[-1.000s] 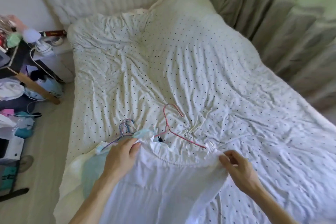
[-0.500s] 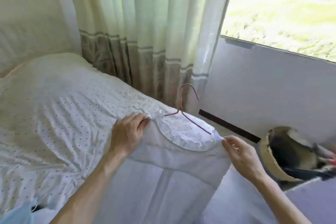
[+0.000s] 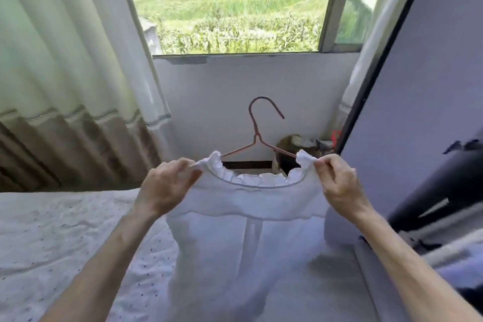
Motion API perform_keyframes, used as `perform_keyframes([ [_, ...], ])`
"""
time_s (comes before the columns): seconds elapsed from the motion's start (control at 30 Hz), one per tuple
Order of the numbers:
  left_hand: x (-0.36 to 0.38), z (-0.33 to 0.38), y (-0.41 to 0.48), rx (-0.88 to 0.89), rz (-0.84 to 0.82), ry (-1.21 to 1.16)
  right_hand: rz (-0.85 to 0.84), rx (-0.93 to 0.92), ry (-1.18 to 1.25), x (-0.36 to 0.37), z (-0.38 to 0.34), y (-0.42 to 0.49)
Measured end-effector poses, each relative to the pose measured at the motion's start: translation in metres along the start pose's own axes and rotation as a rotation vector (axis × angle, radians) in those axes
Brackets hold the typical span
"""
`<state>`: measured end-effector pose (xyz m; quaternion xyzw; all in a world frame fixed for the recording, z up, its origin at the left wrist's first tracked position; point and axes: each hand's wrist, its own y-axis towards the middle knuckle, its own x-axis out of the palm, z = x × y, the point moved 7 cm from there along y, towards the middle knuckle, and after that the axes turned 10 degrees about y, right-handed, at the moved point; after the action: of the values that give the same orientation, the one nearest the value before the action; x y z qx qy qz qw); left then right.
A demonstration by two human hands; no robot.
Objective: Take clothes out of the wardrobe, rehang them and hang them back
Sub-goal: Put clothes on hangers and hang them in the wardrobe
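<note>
A thin white cotton top with a ruffled neckline (image 3: 243,243) hangs in the air before the person, over the edge of a dotted white bed (image 3: 65,230). Its shoulders are draped on a slim pink wire hanger (image 3: 256,131), whose hook stands upright above the neckline. The left hand (image 3: 167,185) pinches the left shoulder frill between thumb and fingers, and the right hand (image 3: 337,183) pinches the right frill the same way, each at an end of the hanger. The cloth looks light, soft and limp, so it likely slides easily on the smooth wire, and the wide neck could slip off one arm. The hanger itself seems light and springy. For carrying, the twisted neck below the hook looks like the surest place to take hold.
</note>
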<state>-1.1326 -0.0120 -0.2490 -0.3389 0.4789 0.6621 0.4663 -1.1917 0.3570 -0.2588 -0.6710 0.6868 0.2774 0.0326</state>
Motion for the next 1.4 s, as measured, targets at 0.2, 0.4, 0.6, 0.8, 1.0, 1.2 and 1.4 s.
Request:
perform_keyframes([
  [0.2,0.038,0.069,0.053,0.084,-0.264,-0.417,0.155,0.096,-0.093,-0.055,0.036,-0.011],
  [0.4,0.051,0.159,0.088,0.387,-0.497,-0.591,0.314,0.010,-0.342,-0.120,0.038,-0.012],
  [0.6,0.082,0.233,0.079,0.510,-0.661,-0.765,0.395,0.174,-0.507,-0.176,0.065,-0.047],
  [0.8,0.119,0.284,0.052,0.635,-0.757,-0.807,0.524,0.378,-0.556,-0.217,0.081,-0.108],
  [1.0,0.145,0.361,0.043,0.658,-0.810,-0.802,0.770,0.482,-0.569,-0.272,0.072,-0.176],
  [1.2,0.163,0.461,0.003,0.754,-0.831,-0.777,0.988,0.456,-0.754,-0.361,0.036,-0.220],
  [1.4,0.198,0.551,-0.045,0.746,-0.896,-0.794,1.111,0.454,-1.022,-0.467,0.001,-0.224],
])
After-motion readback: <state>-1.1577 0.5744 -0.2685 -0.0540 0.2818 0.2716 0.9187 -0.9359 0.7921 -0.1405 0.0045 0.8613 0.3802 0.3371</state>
